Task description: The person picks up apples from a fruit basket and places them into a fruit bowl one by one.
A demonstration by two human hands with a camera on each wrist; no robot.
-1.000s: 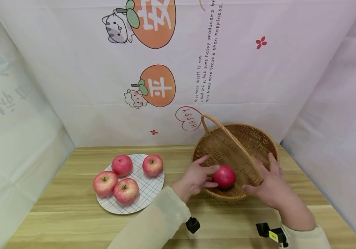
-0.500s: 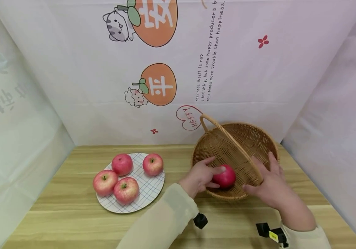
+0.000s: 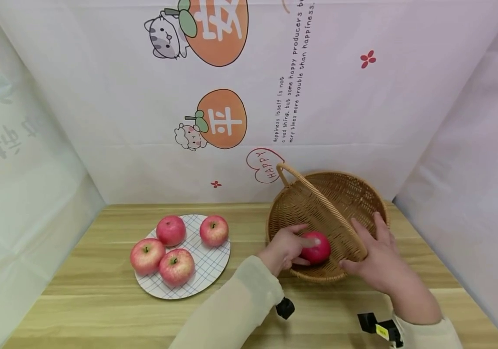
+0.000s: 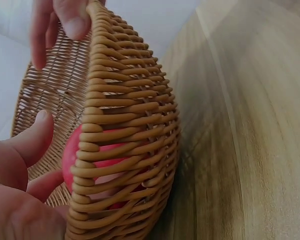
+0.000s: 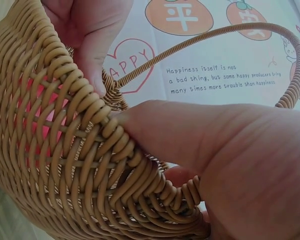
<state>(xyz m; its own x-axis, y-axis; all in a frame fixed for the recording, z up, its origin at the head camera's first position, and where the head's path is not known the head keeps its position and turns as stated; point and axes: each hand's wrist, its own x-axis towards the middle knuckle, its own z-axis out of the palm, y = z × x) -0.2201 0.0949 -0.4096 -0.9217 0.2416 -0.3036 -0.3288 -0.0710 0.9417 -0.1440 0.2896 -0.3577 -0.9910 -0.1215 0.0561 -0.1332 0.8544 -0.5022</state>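
Note:
A red apple (image 3: 319, 248) lies low inside a tilted wicker basket (image 3: 349, 191), whose open side faces me. My left hand (image 3: 286, 247) reaches over the near left rim and grips the apple, with fingers over its top and along its side. Through the weave in the left wrist view, the apple (image 4: 110, 150) shows red with a finger against it. My right hand (image 3: 377, 257) holds the basket's right side at the handle's foot. In the right wrist view its thumb lies over the rim of the basket (image 5: 80, 130), while the other fingers are mostly hidden.
A round checked plate (image 3: 207, 269) on the wooden table (image 3: 101, 305) bears several apples (image 3: 177, 268) at the left. Close behind the basket stands a printed white cloth wall (image 3: 166, 169). The basket's arched handle (image 3: 319, 194) rises over its opening.
My left hand has moved right, from beside the apple to a grip on it. The basket and its handle have shifted slightly left. My right hand has kept its hold.

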